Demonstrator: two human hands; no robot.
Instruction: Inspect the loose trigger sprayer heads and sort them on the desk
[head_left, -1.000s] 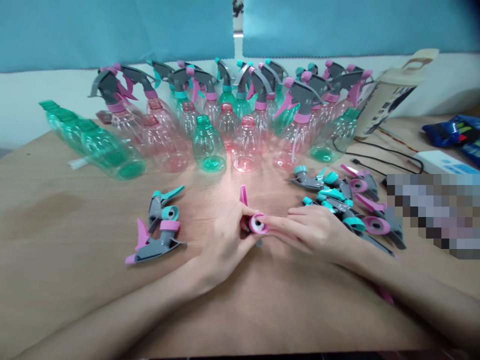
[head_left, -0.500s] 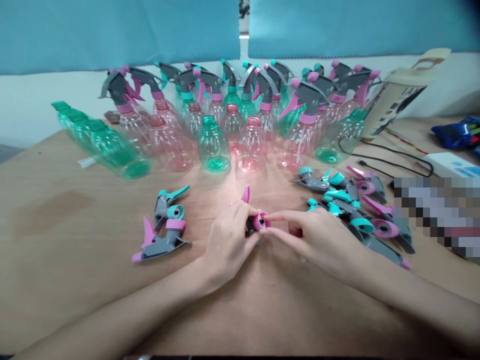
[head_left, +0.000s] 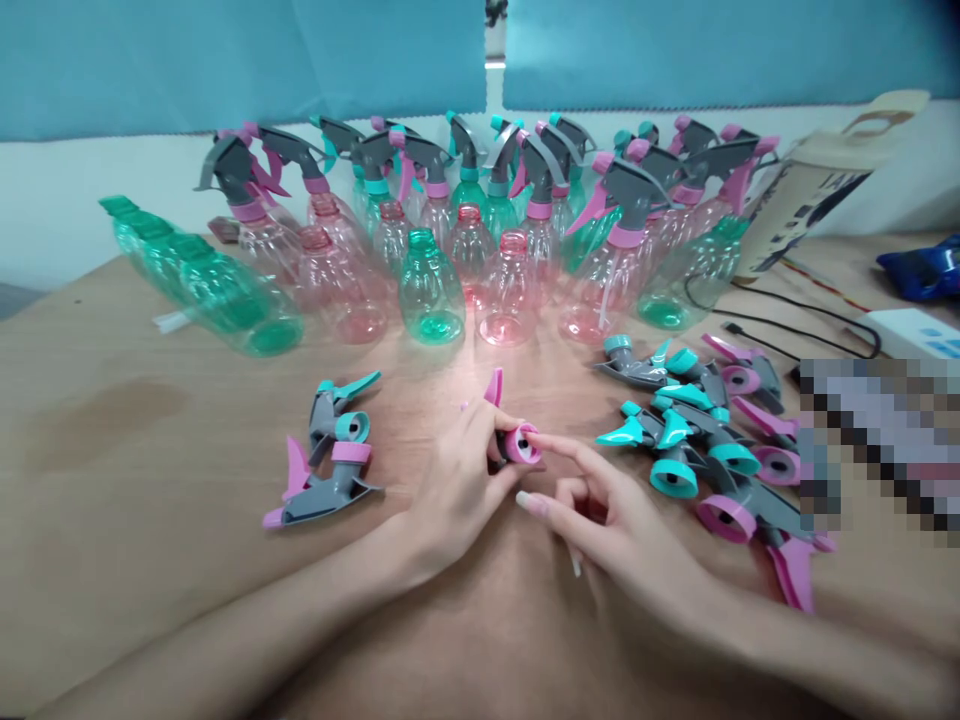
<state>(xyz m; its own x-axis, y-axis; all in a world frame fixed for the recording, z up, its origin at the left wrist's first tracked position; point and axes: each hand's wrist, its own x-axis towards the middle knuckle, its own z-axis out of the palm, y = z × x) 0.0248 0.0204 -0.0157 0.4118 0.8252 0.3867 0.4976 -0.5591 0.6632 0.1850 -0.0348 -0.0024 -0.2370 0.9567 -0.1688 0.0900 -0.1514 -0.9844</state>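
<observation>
My right thumb has dropped away from the pink collar since half a second ago, when it was up against the lower rim; the forefinger is at the opening now as it was then. My left hand (head_left: 454, 480) has hardly shifted: its thumb and forefinger pinch the spray head (head_left: 517, 454) just behind that collar, with the remaining fingers mostly hidden from me. The spray head sits in front of me over the table (head_left: 112, 520), mouth turned to the right, its pink trigger (head_left: 493, 386) poking up past my knuckles.

My right hand (head_left: 622, 510) is loosely spread, forefinger stretched to the collar's edge, thumb well apart below it, the others curled under. I can't tell whether the fingertip presses the white insert inside.

Near my left hand lie a teal-collared sprayer (head_left: 324, 415) and a pink-collared sprayer (head_left: 322, 492). To the right is a pile of sprayers (head_left: 705, 445). Beyond my hands, an open green bottle (head_left: 431, 300) stands beside an open pink bottle (head_left: 511, 300), with more bottles behind, many topped with sprayers.
</observation>
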